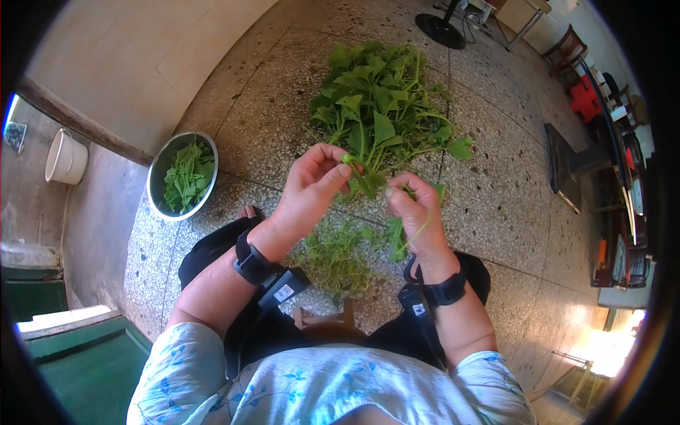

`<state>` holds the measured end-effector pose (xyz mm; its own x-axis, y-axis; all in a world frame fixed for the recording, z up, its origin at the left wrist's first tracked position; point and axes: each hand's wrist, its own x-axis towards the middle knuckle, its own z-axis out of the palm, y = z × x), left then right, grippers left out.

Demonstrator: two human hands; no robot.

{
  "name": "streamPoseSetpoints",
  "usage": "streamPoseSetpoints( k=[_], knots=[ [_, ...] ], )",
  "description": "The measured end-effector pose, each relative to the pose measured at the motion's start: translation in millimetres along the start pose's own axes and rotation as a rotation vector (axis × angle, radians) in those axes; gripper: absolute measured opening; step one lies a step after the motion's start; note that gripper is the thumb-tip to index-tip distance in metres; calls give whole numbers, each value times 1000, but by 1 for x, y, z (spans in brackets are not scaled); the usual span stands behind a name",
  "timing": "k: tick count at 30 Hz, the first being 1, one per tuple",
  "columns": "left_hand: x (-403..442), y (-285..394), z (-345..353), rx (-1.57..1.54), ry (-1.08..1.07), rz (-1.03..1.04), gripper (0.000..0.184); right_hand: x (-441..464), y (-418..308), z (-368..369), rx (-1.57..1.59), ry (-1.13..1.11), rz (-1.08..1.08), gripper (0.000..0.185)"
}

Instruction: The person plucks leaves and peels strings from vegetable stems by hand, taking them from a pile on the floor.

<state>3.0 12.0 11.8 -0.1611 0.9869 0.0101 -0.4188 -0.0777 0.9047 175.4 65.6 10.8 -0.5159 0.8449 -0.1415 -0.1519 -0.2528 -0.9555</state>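
Note:
My left hand (315, 183) pinches a green stem with a small pale-green knob between thumb and fingers, in front of a large heap of leafy greens (375, 99) on the speckled floor. Close by on the right, my right hand (418, 212) is closed round a leafy stem (397, 239) that hangs below its fingers. Under and between the hands lies a looser pile of thin green stems and tendrils (338, 258). A round metal bowl (154, 177) at the left contains green leaves and stems (188, 177).
A white bucket (66, 157) is at the far left, beyond a wall edge. Black table bases (440, 31) stand at the top and right. Chairs and a red object (585, 98) show at the right. A wooden stool edge (326, 322) is between my legs.

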Motion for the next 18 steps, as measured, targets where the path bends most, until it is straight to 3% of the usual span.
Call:
streamPoseSetpoints(
  k=[5, 7, 8, 11, 13, 16, 18],
  knots=[
    [2, 2, -4, -33, 20, 48, 13, 3, 0, -8, -155, 71, -16, 2],
    [2, 1, -4, -49, 3, 62, 12, 6, 0, -5, -366, 205, -248, 6],
    [1, 1, -4, 24, -47, 37, 14, 6, -1, -5, -368, 212, -248, 6],
    [-3, -2, 1, 171, -108, -5, 15, 3, -6, -2, -434, 55, -211, 9],
    [-5, -2, 2, 250, -111, -17, 16, 2, -12, 6, -229, -57, -49, 13],
    [-6, 0, 2, 500, -127, 35, 14, 4, -13, 3, -268, -155, -48, 16],
    [-5, 4, 3, 835, -119, 261, 12, 5, -13, 1, -273, -172, -51, 15]
  ],
)
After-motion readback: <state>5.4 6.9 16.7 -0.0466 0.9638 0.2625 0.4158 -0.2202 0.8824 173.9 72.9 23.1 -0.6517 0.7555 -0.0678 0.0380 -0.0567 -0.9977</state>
